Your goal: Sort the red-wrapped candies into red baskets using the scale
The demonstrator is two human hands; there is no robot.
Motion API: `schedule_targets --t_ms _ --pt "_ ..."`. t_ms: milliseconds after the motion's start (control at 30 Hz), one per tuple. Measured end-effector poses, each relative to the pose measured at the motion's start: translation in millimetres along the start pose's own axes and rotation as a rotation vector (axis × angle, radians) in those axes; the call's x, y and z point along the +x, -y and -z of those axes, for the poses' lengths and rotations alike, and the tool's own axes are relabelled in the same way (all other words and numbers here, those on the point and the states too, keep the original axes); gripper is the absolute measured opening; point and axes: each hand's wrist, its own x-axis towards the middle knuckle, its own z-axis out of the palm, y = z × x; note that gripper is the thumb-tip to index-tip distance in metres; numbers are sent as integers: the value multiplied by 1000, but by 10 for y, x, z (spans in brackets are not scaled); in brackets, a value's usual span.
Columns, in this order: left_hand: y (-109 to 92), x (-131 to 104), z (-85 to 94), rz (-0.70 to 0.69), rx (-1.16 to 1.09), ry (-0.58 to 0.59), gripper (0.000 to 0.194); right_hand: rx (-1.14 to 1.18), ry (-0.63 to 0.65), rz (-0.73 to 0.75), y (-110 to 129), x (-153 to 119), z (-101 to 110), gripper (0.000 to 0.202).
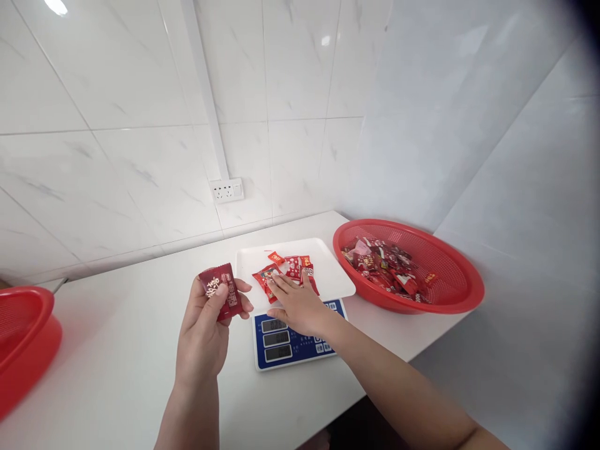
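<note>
A dark red candy packet [229, 292] with pale lettering is pinched between the thumb and fingers of my left hand [206, 325], held up left of the scale. My right hand [300, 305] lies with fingers spread over several red candy packets [293, 267] on the white weighing tray [328, 269]. Its fingertips touch the packets and partly cover them. Below the tray shows the blue panel of the digital scale [300, 350], with three grey displays; my right wrist hides some of its keys.
To the right, a red plastic basket [457, 275] holds many small wrapped packets and reaches the table edge. Another red basket [35, 350] is cut off at the left. A tiled wall with a power socket [227, 190] stands behind the white table [117, 350].
</note>
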Motion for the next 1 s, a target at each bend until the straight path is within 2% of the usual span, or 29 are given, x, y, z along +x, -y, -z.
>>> schedule_targets --t_ms 167,300,333,400,500,567,667,800,867,1000 --pt "23 -2 -4 -19 10 15 13 0 -49 -11 11 10 -7 66" --pt "67 18 73 -33 77 87 16 143 -265 30 97 -178 76 52" --pt "76 20 96 -27 131 151 17 233 -325 58 126 -266 118 48" --pt "84 9 122 7 312 366 15 440 -400 131 175 -471 213 44" --pt "77 -44 86 52 632 768 10 623 -374 210 202 -761 318 46" --pt "82 -89 26 85 746 891 8 603 -323 193 191 -894 322 47" --pt "130 -147 -61 162 819 900 14 537 -254 147 168 -998 244 51" --pt "217 -185 -129 164 817 1028 17 582 -190 188 154 -1061 132 54" --pt "240 -184 -146 121 844 1052 18 576 -211 209 145 -1090 112 52" --pt "246 -162 -153 -41 987 1062 26 486 -339 237 120 -1137 117 53"
